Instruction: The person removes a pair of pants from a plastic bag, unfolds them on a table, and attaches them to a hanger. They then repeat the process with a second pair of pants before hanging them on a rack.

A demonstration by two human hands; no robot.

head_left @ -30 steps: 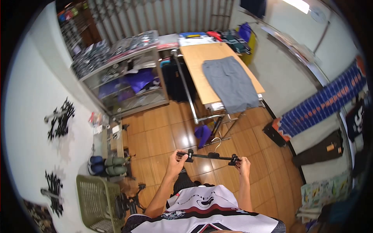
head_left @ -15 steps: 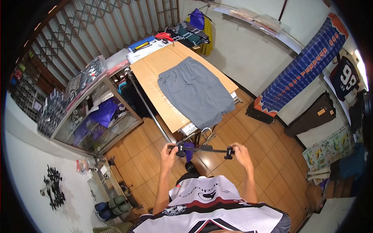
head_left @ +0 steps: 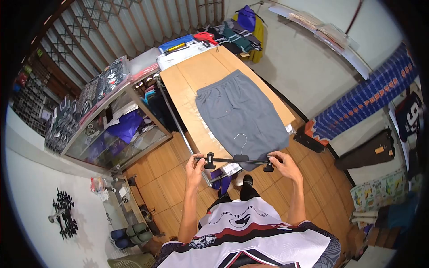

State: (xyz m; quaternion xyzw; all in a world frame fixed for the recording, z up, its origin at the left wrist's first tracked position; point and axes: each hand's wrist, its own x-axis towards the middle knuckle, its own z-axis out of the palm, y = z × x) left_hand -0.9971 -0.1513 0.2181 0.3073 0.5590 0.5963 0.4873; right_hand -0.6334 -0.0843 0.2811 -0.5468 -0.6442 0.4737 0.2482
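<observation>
Left hand: closed on the left end of a black clip hanger, fingers by its left clip. Right hand: closed on the opposite end, at the right clip. Hanger: held level in the air, long axis running left to right across the view, metal hook upright, pointing away from the person toward the grey shorts. Shorts: spread flat on the wooden table, waistband at the far end. Hanger position: just in front of the table's near edge, over the shorts' hem.
</observation>
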